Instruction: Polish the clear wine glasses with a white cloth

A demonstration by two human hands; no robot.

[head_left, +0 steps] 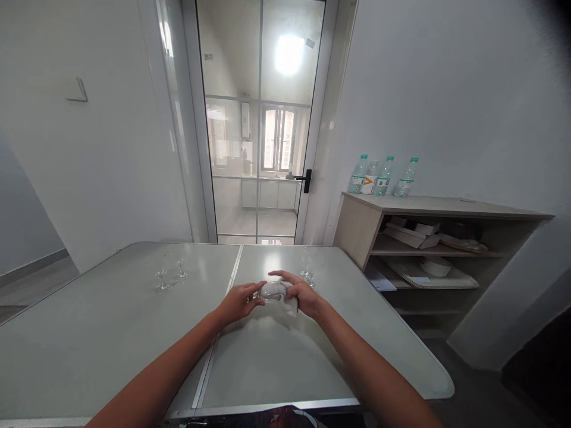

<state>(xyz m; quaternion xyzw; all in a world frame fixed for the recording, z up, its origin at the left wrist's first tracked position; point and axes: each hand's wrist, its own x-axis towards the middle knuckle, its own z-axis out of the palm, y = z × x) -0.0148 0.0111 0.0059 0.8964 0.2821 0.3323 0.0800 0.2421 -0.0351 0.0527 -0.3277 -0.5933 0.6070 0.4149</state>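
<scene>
Above the middle of the table, my left hand (pixel 241 301) has its fingers closed around the left end of a clear stemmed glass (pixel 269 292). The glass is tipped on its side between my hands. On its right, my right hand (pixel 304 295) grips a white cloth (pixel 291 305), which presses against the glass and hangs a little below it. My right index finger reaches out over the top. Whether the cloth goes inside the glass I cannot tell. Just behind my right hand stands another clear stemmed glass (pixel 307 274).
Two stemmed glasses, one nearer (pixel 163 280) and one farther (pixel 181 271), stand on the left of the grey table (pixel 134 333). A metal seam (pixel 206 375) crosses the tabletop. At right, a wooden shelf unit (pixel 359 229) carries several bottles (pixel 382 178). Behind is a glass door (pixel 257 137).
</scene>
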